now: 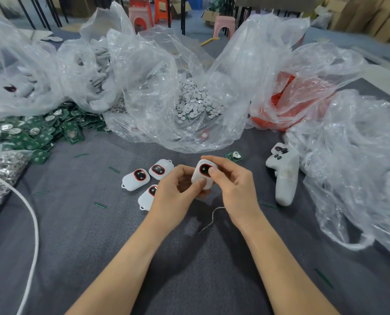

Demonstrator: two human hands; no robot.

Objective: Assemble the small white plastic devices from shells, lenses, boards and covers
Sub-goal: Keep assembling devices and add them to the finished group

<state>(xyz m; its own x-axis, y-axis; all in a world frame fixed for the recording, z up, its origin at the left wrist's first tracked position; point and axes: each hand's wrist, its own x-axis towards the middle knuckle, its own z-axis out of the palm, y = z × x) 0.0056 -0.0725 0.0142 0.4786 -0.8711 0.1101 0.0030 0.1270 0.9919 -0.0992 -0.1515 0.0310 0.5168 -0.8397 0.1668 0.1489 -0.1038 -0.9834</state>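
White device (202, 176) held up between both hands just above the desk (189, 269), center frame. Left hand (174, 189) grips its lower end, thumb on the front face, fingers curled under. Right hand (233, 185) grips its upper end, thumb on the dark red-ringed lens, fingers behind. Three finished devices (136, 179) lie face up just left of the left hand, the nearest partly hidden by it. Loose board (234, 156) just beyond the right hand. Pile of green circuit boards (30, 130) far left, bag of white discs (196, 103) behind center, bag of red parts (285, 103) right of it, white controller (282, 176) to the right. White cord (33, 223) crosses the left edge. Desk covered in grey cloth. Pink and orange stools (139, 17) and cardboard boxes in the back.
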